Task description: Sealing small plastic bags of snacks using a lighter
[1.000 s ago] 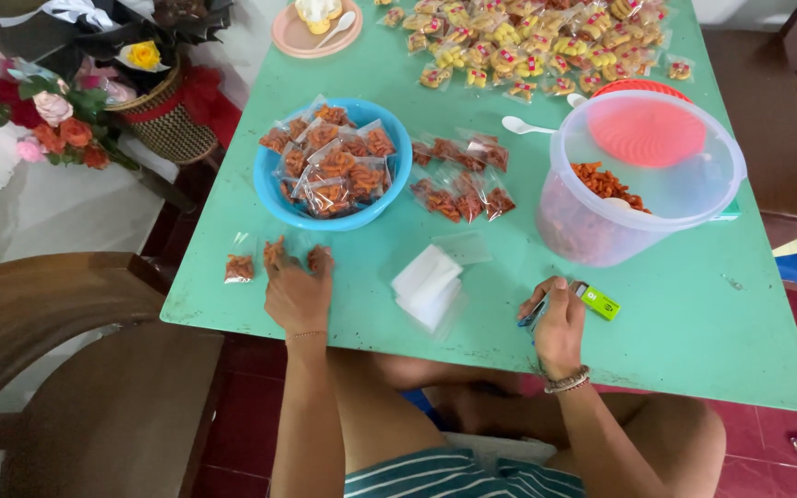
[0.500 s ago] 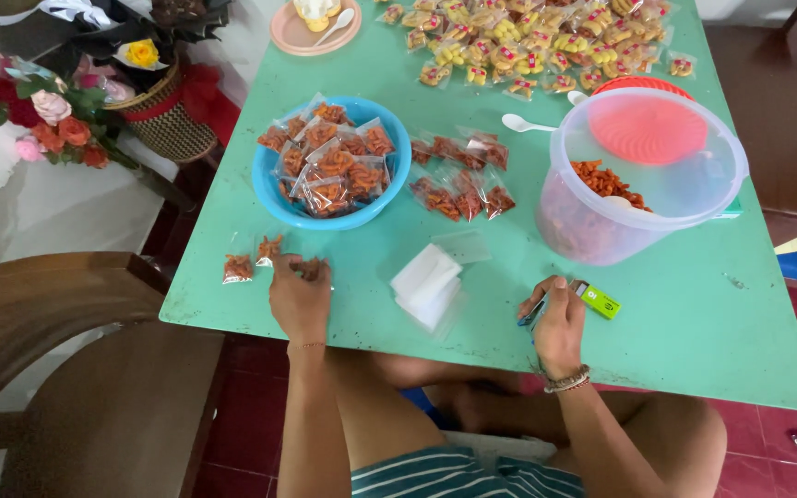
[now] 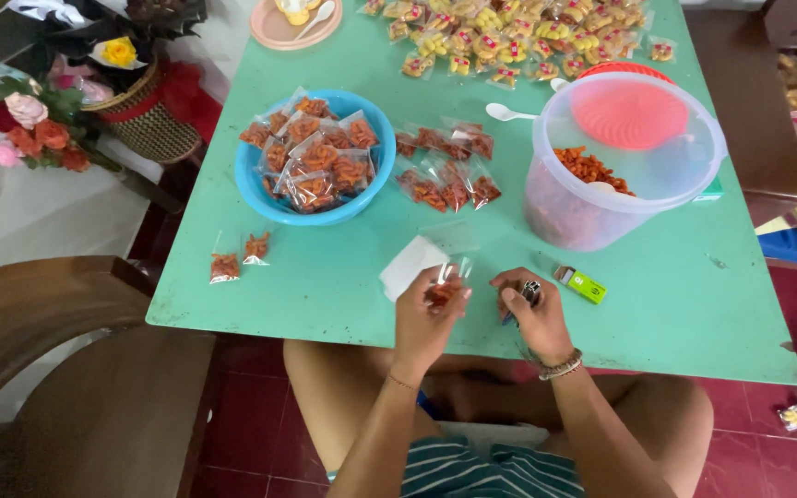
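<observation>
Mint-green table (image 3: 343, 277) over red floor tiles (image 3: 260, 433). Left hand (image 3: 424, 318) pinches a small clear snack packet (image 3: 442, 291) at the near table edge; right hand (image 3: 532, 314) grips a lighter (image 3: 528, 295).

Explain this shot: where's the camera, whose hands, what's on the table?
No machine here: a head-worn camera looks down at a seated person's two bare hands. The left hand has a grip on a small clear snack packet; the right hand holds a small dark tool, too hidden to identify. On the green table: a blue bowl of filled packets, a clear tub of orange snacks, empty bags, a green lighter and two packets near the left edge.
</observation>
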